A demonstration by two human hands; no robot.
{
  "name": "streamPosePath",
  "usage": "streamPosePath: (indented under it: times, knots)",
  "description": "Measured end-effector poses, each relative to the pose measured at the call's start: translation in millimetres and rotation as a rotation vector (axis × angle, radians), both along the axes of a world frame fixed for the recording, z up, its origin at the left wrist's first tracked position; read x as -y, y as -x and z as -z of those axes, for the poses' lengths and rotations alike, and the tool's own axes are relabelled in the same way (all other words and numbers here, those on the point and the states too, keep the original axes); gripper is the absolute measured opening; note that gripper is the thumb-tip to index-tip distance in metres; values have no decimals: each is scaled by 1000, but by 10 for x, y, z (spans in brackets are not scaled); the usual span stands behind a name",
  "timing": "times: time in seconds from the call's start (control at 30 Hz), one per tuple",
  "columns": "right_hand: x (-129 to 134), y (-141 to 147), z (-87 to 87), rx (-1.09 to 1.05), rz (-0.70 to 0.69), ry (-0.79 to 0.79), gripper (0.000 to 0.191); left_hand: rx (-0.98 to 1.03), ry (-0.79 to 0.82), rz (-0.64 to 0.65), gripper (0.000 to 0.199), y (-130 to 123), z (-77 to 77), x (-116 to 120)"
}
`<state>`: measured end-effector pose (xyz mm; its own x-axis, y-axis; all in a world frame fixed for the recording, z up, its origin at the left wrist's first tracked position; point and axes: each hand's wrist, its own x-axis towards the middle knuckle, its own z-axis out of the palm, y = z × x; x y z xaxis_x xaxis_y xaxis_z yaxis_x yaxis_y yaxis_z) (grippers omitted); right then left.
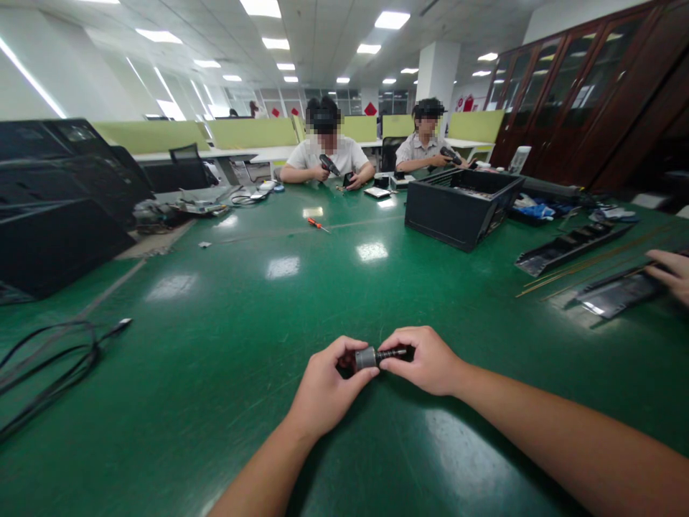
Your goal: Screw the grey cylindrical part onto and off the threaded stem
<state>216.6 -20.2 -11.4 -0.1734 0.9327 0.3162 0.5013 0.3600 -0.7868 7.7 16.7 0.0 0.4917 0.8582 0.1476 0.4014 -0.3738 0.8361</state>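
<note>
Between my two hands, low over the green table, is a small motor-like part with a grey metal cylinder and a dark threaded shaft. My left hand grips the cylinder between thumb and fingers. The thumb and forefinger of my right hand pinch the shaft near the cylinder, and its light tip points to the right. My palm and fingers partly hide the part's left end.
An orange screwdriver lies mid-table. Black cables are at left, a black open case at back right. Two people across hold drills. Another person's hand is at the right edge by metal strips and thin rods.
</note>
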Motion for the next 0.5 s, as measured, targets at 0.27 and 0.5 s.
streamPosePath:
  times: [0.27,0.5]
  knots:
    - [12,0,-27,6,5,-7,10,7,-16,11,25,-4,-5,3]
    - [12,-1,-24,2,2,-5,9,2,-30,17,24,2,-9,7]
